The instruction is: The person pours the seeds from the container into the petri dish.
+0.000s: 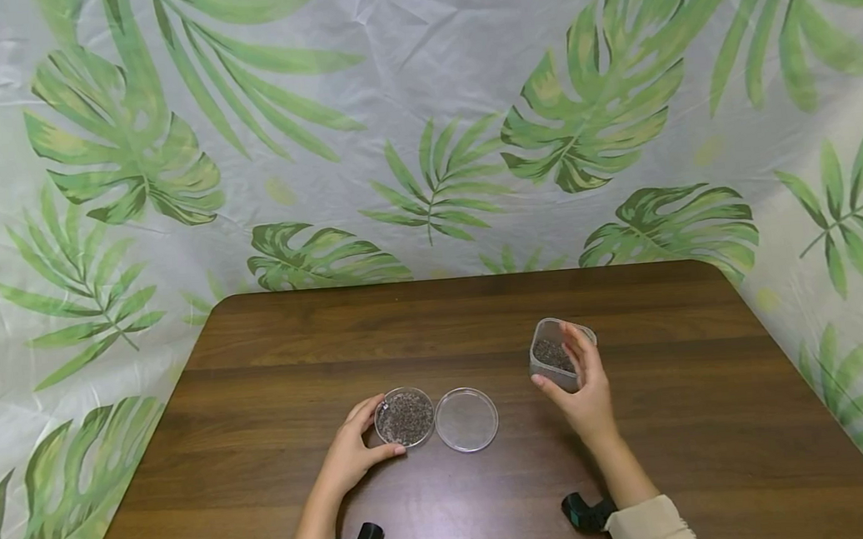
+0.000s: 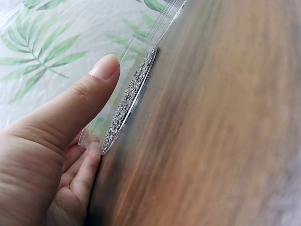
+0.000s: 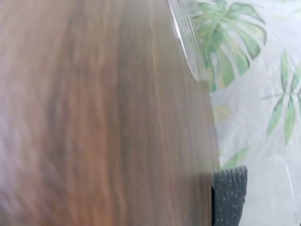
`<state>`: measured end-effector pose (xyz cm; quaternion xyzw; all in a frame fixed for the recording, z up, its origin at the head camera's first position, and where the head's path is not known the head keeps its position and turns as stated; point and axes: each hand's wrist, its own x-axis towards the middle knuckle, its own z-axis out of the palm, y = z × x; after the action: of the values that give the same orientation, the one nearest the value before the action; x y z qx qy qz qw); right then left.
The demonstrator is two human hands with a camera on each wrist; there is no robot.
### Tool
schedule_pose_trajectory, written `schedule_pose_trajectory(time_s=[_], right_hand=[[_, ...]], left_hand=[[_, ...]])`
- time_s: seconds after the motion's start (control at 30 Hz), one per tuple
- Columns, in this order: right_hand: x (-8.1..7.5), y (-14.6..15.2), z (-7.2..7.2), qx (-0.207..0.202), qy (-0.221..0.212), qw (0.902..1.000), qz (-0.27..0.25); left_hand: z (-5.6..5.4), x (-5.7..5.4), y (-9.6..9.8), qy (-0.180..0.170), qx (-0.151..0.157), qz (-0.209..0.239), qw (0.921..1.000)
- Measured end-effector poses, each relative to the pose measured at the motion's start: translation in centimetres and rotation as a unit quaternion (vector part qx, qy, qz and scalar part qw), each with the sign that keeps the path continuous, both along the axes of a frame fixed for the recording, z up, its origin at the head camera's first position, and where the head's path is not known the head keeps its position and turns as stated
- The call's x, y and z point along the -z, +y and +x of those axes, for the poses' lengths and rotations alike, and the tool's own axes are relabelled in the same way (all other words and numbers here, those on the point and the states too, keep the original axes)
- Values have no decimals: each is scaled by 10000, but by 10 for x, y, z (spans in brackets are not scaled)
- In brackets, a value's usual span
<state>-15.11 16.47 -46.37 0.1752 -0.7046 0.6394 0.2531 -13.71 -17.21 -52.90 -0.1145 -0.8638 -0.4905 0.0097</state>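
From the head view, my left hand is curled about the near-left side of a round dish of dark grains, thumb at its near edge and fingers at the far left, so the grip holds the dish. An empty clear lid lies just beside it on the table. My right hand spans a square tub well to the right, thumb at the near-left corner and fingers over the far-right rim; more grains sit inside. I'd judge it best to keep the dish flat with a light touch, and to hold the tub level by its sides so nothing spills. My palm covers part of the tub, and I can't tell whether its base touches the wood. In the left wrist view my thumb stands along the dish's clear wall and my lower fingertips meet its edge; the grains lie low, and the lid behind is cut off by the frame. In the right wrist view I see no fingers, so I can't judge that grip from there; a dark speckled mass, probably the tub's grains, is cut off and blurred.
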Motion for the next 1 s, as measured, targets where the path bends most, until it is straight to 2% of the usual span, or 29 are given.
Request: schedule_pose_trajectory(time_s=[0.33, 0.67, 1.0], right_hand=[[7, -10, 4, -528, -233, 9978, 320], [10, -18, 8, -1109, -509, 9883, 914], [15, -28, 12, -1214, -802, 9772, 1548]], left_hand=[[0, 0, 0, 62, 31, -7, 10000], [0, 0, 0, 71, 16, -79, 9999], [-1, 2, -1, 100, 21, -66, 9999]])
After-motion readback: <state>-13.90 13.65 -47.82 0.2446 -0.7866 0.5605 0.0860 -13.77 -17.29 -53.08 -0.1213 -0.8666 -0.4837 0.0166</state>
